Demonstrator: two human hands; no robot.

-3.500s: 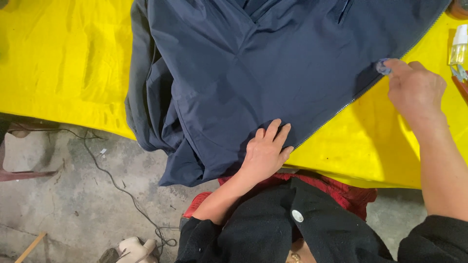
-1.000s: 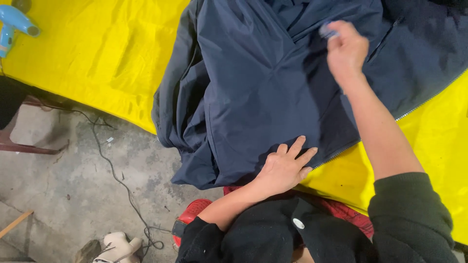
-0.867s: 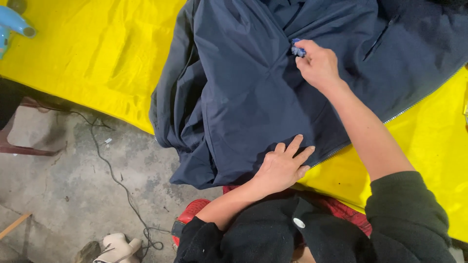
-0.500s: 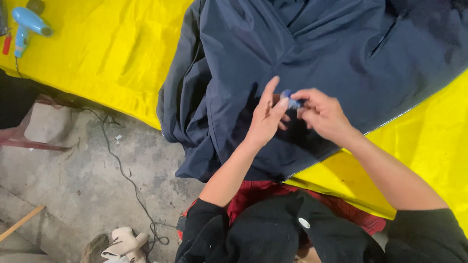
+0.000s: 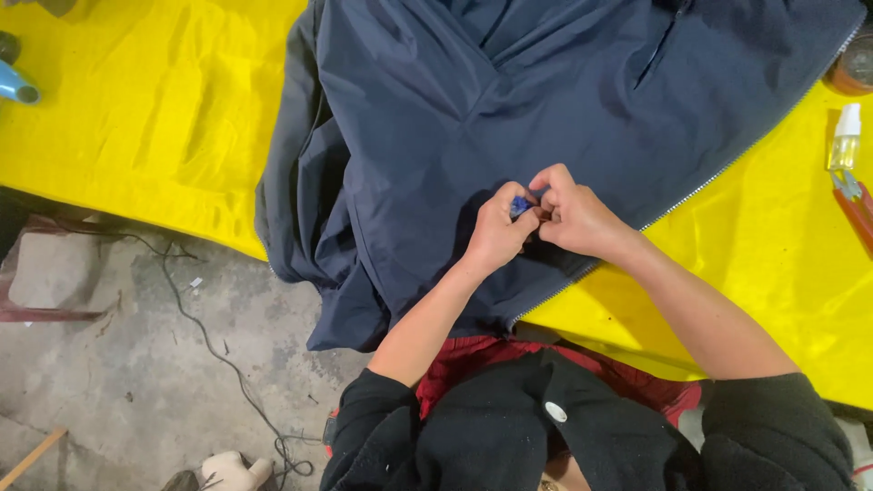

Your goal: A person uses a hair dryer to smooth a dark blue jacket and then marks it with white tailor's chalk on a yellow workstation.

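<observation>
A: Grip status?

B: Both closed. Left hand [image 5: 496, 235] and right hand [image 5: 573, 218] are pinched together, fingertips touching, on a small blue object [image 5: 519, 206]. Only a sliver of it shows between the thumbs, so I can't tell what it is.

A: Where does it sit relative to the hands?

B: Dead centre, between the two grips. Left hand comes in from lower left, right hand from lower right. Neither is nearer; both are on it.

A: And under them?

B: A dark navy fabric jacket [image 5: 509, 109], spread flat on the yellow-covered bench [image 5: 164, 109]. The hands rest on its lower part, just above the silver zip edge [image 5: 691, 193], which runs diagonally up to the right.

A: The jacket's left side?

B: Bunched, hanging off the bench's near edge toward the concrete floor [image 5: 136, 364].

A: Anything else nearby?

B: A small clear spray bottle with a white cap [image 5: 844, 136] on the bench, far right, well apart from the hands.
</observation>
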